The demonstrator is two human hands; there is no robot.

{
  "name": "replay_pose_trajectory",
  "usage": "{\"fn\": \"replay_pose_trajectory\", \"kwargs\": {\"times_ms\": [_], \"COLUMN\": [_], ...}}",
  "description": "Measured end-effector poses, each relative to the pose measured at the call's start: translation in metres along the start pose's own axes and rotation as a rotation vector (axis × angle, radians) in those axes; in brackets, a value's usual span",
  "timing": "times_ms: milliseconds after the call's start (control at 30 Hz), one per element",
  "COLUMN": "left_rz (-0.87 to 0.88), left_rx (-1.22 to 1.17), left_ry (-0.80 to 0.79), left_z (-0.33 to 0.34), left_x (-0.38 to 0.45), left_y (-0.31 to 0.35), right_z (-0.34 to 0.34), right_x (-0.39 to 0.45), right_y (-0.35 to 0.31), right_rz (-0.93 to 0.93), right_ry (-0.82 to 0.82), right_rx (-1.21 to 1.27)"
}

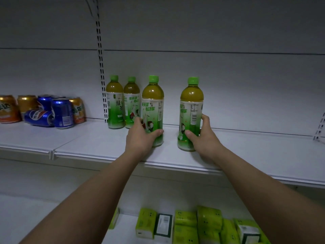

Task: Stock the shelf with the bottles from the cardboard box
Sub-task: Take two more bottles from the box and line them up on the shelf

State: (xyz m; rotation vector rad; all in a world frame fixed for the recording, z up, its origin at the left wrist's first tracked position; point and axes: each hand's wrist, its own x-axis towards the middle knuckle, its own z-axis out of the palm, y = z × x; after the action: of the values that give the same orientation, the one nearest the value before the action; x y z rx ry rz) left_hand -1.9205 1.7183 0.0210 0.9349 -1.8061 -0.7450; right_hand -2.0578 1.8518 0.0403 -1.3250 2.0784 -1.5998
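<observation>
Several green-tea bottles with green caps stand upright on the white shelf (98, 143). My left hand (140, 136) grips the lower part of one bottle (152, 103). To the right, my right hand (202, 136) grips the base of another bottle (191, 106), which stands apart. Two more bottles, one (114, 103) and its neighbour (131, 101), stand at the back beside the slotted upright. The cardboard box is out of view.
Orange and blue soda cans (58, 111) crowd the shelf section to the left, one blue can (38, 118) lying on its side. On the lower shelf sit green tissue packs (209, 221). The shelf runs bare to the right of the bottles.
</observation>
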Motion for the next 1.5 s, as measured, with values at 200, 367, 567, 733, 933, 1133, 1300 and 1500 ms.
{"fn": "replay_pose_trajectory", "kwargs": {"times_ms": [200, 367, 567, 733, 933, 1133, 1300, 1500], "left_rz": [-0.055, -0.065, -0.037, 0.021, 0.015, 0.018, 0.009, -0.068], "left_rx": [0.069, 0.092, 0.085, 0.114, 0.167, 0.164, 0.15, 0.29], "left_ry": [-0.023, -0.03, 0.008, 0.031, 0.062, 0.11, 0.13, -0.041], "left_z": [0.012, 0.024, 0.039, 0.041, 0.038, 0.036, 0.036, 0.028], "left_x": [0.053, 0.091, 0.113, 0.113, 0.109, 0.104, 0.105, 0.082], "left_y": [-0.015, -0.026, -0.042, -0.048, -0.046, -0.046, -0.048, -0.027], "right_z": [0.041, 0.075, 0.104, 0.102, 0.104, 0.101, 0.102, 0.095], "right_x": [0.05, 0.1, 0.142, 0.147, 0.139, 0.134, 0.137, 0.112], "right_y": [0.004, 0.006, 0.017, 0.032, 0.031, 0.034, 0.038, 0.022], "right_rz": [-0.021, -0.006, -0.014, -0.021, 0.003, -0.025, -0.023, 0.012], "right_ry": [-0.028, -0.024, 0.014, 0.004, -0.008, 0.016, 0.085, 0.149], "right_rx": [-0.026, -0.065, -0.028, 0.089, 0.064, -0.002, -0.035, -0.139]}}
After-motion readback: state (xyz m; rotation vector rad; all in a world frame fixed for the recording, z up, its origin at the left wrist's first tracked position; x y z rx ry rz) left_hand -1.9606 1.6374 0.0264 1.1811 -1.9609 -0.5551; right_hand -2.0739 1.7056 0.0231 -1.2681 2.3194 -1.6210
